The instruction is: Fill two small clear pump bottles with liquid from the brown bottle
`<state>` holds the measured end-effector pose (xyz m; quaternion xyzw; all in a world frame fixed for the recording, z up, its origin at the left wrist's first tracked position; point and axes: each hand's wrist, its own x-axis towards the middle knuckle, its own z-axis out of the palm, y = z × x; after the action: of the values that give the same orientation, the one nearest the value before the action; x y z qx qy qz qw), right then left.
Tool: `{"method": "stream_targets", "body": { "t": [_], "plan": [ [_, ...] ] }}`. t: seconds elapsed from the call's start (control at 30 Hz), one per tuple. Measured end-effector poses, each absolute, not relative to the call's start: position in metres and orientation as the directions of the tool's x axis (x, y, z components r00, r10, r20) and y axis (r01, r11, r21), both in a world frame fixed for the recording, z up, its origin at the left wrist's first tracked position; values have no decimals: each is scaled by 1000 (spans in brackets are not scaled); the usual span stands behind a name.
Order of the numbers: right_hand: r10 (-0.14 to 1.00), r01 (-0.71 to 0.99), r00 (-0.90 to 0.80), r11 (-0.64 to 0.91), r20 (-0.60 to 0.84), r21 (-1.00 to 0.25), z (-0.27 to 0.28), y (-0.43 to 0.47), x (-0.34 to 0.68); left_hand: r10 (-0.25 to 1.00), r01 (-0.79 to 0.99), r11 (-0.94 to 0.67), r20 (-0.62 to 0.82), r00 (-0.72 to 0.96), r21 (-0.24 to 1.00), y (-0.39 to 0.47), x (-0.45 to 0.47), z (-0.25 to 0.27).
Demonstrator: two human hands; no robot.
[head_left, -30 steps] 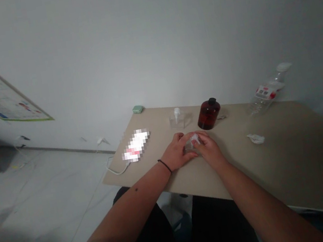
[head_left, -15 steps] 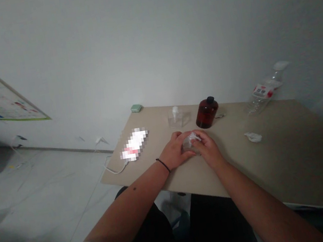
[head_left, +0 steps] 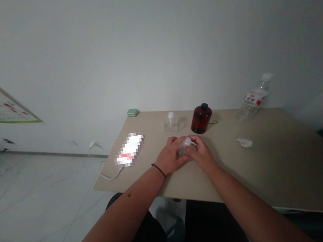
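Low over the table [head_left: 150, 147], a small clear container [head_left: 182, 150] is held between both hands. My left hand [head_left: 169, 155] wraps around its left side, fingers over the far edge and thumb along the near side. My right hand [head_left: 202, 153] is closed at the right side, thumb pressing a crumpled white tissue [head_left: 189, 142] against the container's top. The fingers hide much of the container. Just beyond the hands stands a dark amber bottle [head_left: 201, 119] with a black cap. Left of that bottle is a clear square container [head_left: 170, 123] with a white top.
A lit phone [head_left: 129, 149], blurred out, lies on the left with a white cable [head_left: 112, 178]. A small green case [head_left: 132, 112] sits at the back corner. To the right are a crumpled tissue [head_left: 245, 142] and a clear plastic bottle [head_left: 252, 102] near the wall.
The whole view has shifted, so the table things appear slightly further left and lower. Both hands keep their hold on the container and tissue.
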<state>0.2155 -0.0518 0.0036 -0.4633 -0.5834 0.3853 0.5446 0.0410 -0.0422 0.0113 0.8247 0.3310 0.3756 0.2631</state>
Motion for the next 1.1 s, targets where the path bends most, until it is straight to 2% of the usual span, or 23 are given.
{"method": "stream_targets", "body": {
  "t": [0.2,0.33,0.43,0.53,0.67,0.8,0.97,1.1],
  "plan": [
    [941,140,33,330,338,-933,4,-53,219,718,352,-683,498,486,641,-40,41,7],
    [955,137,-19,297,297,-945,3,-53,220,726,386,-679,494,478,625,-43,41,7],
    [955,165,-2,293,297,-942,1,-53,220,717,439,-695,510,475,569,-47,41,7],
    [946,155,24,315,322,-936,0,-52,220,647,454,-761,600,471,464,-50,41,7],
    [938,136,20,341,347,-930,3,-53,219,526,376,-847,699,485,377,-45,40,13],
    [940,99,-23,341,340,-935,4,-54,216,483,314,-876,649,588,367,-36,42,23],
    [933,84,-27,360,359,-929,4,-53,211,405,281,-914,624,668,293,-30,46,26],
    [932,64,-42,363,361,-930,3,-51,212,430,307,-903,618,659,300,-29,46,22]
  ]
}}
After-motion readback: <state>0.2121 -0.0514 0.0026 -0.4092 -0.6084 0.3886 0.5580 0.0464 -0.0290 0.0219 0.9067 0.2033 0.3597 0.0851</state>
